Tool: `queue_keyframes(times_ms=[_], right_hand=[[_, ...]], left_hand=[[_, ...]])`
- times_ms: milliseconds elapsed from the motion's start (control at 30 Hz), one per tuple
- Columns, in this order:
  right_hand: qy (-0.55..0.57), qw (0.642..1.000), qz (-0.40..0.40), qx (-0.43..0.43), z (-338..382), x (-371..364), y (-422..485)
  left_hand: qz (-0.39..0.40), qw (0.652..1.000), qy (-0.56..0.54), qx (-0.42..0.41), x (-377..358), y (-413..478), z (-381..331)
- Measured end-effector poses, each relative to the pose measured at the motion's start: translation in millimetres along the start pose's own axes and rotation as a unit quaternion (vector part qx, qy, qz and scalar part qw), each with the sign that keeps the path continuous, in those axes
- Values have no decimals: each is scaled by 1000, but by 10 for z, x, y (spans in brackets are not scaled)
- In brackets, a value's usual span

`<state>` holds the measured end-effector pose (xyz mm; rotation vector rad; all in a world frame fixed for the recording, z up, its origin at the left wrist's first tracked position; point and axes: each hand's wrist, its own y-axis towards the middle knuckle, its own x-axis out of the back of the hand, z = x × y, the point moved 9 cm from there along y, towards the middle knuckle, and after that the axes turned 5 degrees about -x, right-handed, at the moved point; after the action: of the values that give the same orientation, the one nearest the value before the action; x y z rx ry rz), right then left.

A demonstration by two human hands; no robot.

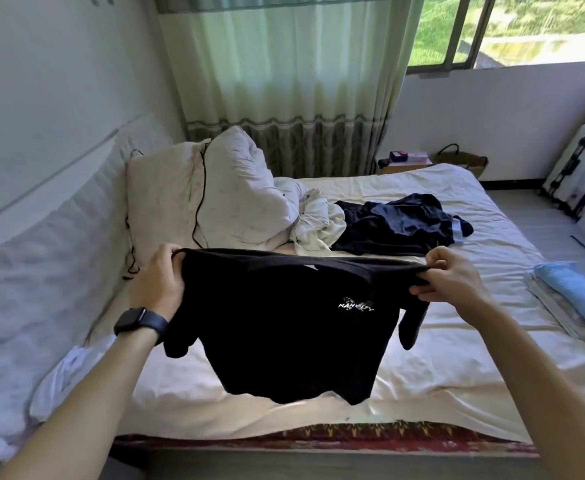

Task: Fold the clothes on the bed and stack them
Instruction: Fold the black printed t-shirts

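I'm gripping the soft black T-shirt (284, 334) by its shoulders, left hand (159, 282) fingers curling round one corner, right hand (453, 275) pinching the other, limp cloth hanging between and below them over the creased cream bed (422, 368).

white walls (59, 81); the left one backs a padded white headboard (42, 237). bed (422, 368) has a cream sheet, with a red patterned mattress edge (353, 433) showing at the near side. two white pillows (166, 195) at the headboard, black cable (199, 202) draped between them. pale green curtain (284, 81) with a dark patterned hem on the far wall. sliding window (509, 29) to its right is uncovered, greenery outside, daylight coming in. low stand (407, 164) and woven bag (464, 159) behind the bed. white suitcase (575, 171) upright on grey floor (526, 206), far right.
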<state>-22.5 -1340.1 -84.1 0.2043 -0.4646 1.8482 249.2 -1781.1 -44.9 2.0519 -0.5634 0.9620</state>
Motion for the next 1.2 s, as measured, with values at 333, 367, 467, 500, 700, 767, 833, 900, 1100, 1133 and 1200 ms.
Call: queue_keyframes(times_ms=[333,367,467,500,700,767,833,900,1100,1133,1200], right_hand=[[-38,989,-96,109,-370,214,-490],[-50,983,-129,118,-398,191,-540],[-43,966,-206,147,-447,109,-630],[-33,964,-220,144,-458,85,-619],[-66,950,-277,126,-248,-31,-195],[-84,950,-277,119,-154,-130,72],[-106,948,-277,117,-77,-223,391],[-129,948,-266,114,-37,-339,776],[-215,947,-229,67,-260,-877,2309],[-226,947,-219,60,-353,-1022,2606],[-241,950,-195,36,-604,-1336,3201]], left_hand=[[-38,987,142,-59,482,-664,-95],[-30,987,146,-59,459,-727,-115],[-25,988,145,-56,409,-793,-140],[-28,987,147,-58,405,-779,-113],[-35,980,174,-89,227,-203,86],[-29,978,175,-110,26,96,96],[-6,979,171,-115,-273,417,152],[41,980,171,-98,-688,749,290],[158,968,172,-89,-2379,1767,822],[173,965,179,-86,-2708,1919,942],[207,956,193,-72,-3361,2182,1195]])
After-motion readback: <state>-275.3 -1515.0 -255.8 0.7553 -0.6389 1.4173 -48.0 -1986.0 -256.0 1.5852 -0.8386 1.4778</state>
